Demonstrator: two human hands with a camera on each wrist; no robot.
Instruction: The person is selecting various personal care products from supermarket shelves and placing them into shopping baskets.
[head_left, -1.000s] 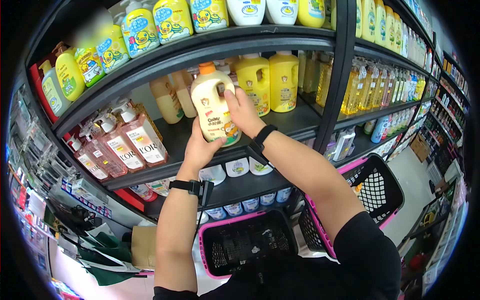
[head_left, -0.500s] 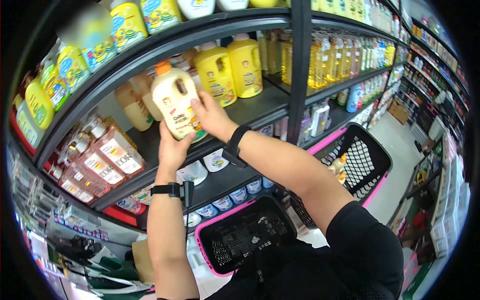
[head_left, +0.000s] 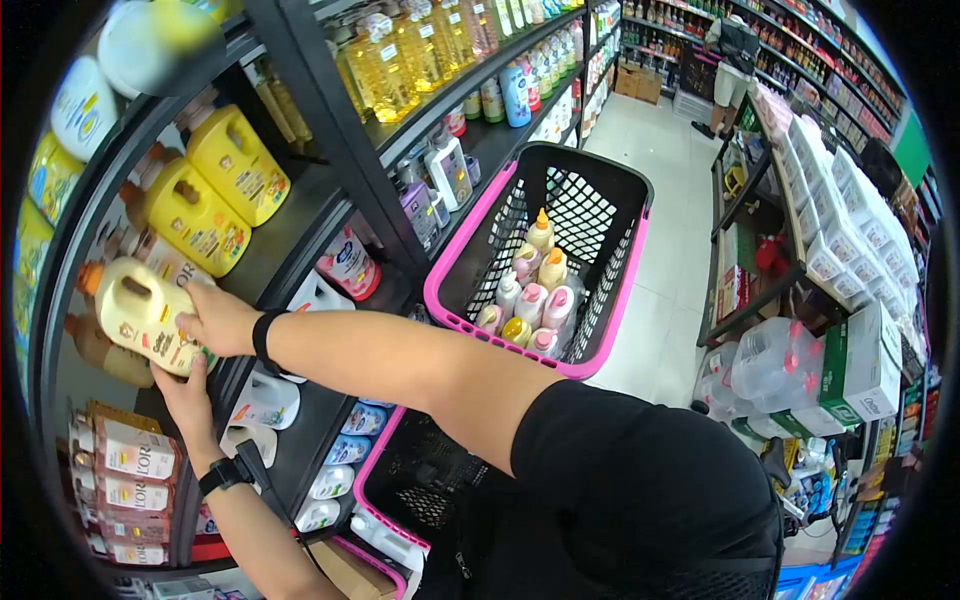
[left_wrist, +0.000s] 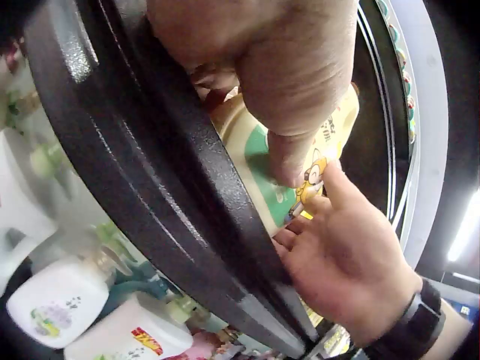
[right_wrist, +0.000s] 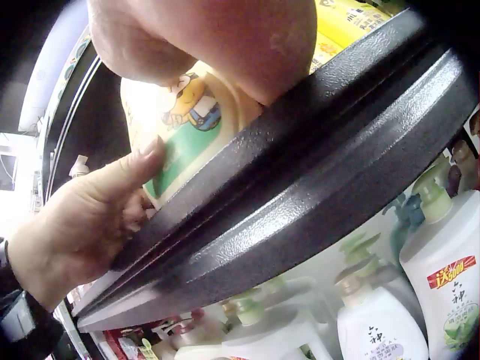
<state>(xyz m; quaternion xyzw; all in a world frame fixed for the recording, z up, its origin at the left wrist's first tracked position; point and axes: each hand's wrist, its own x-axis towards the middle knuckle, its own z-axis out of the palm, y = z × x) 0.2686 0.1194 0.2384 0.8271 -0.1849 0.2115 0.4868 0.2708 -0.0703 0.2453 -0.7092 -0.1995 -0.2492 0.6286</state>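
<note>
A cream bottle [head_left: 143,318] with an orange cap and a moulded handle tilts at the shelf's front, on the left of the head view. My left hand [head_left: 187,400] grips its base from below, with the thumb across the front. My right hand [head_left: 224,322] holds its side beside the handle. In the left wrist view, the cream bottle [left_wrist: 262,180] shows a green label band with a cartoon figure, right behind the dark shelf edge [left_wrist: 180,195]. The right wrist view shows my left hand's thumb [right_wrist: 150,161] pressed on that band.
Two yellow jugs [head_left: 197,222] and pink pump bottles [head_left: 130,450] share this shelf. A black basket with a pink rim [head_left: 610,330] holds several bottles on the floor; a second basket [head_left: 420,480] is below my arms. An aisle [head_left: 650,170] runs ahead, with a person [head_left: 735,70] far off.
The head view has swung right, bringing the basket with bottles and the aisle into fuller view. Both hands keep hold of the cream bottle at the shelf, now tilted further in view.
</note>
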